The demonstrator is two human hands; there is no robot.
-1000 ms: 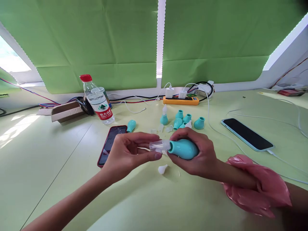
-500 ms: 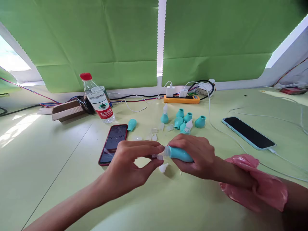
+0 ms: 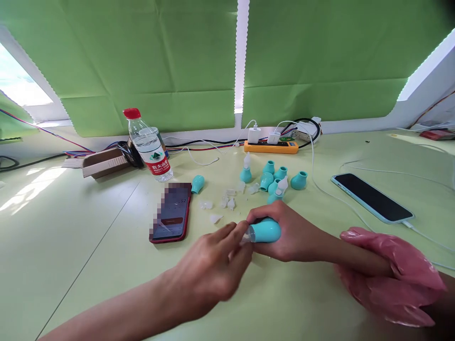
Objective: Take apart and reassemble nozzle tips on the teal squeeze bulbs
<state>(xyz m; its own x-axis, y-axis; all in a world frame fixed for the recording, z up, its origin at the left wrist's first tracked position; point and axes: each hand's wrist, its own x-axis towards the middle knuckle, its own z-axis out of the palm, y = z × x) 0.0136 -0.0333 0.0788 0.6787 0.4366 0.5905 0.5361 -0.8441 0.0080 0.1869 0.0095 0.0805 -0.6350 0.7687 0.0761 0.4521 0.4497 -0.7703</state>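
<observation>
A turquoise squeeze bulb (image 3: 266, 230) lies sideways in my right hand (image 3: 296, 237), whose fingers are wrapped around it. At its mouth, on the left, sits a clear plastic connector (image 3: 248, 235). My left hand (image 3: 213, 270) pinches that connector between thumb and fingers, which partly hide it. Just beyond my left hand lies a white pointed nozzle tip (image 3: 216, 219). Small translucent plastic pieces (image 3: 227, 201) are scattered farther back. Several more turquoise bulbs (image 3: 299, 180) stand or lie behind my right hand. One upright bulb (image 3: 245, 175) carries a translucent tip.
To the left lies a red-cased phone (image 3: 172, 213), with a water bottle (image 3: 155, 158) and a cardboard box (image 3: 106, 163) behind it. An orange power strip (image 3: 272, 148) runs along the wall. A charging phone (image 3: 371, 196) lies right. Pink plastic (image 3: 391, 277) wraps my right forearm.
My left hand has turned and shifted right, closer against the bulb's mouth. The bulb now points more toward me in my right hand. A white tip once visible below my hands is now hidden.
</observation>
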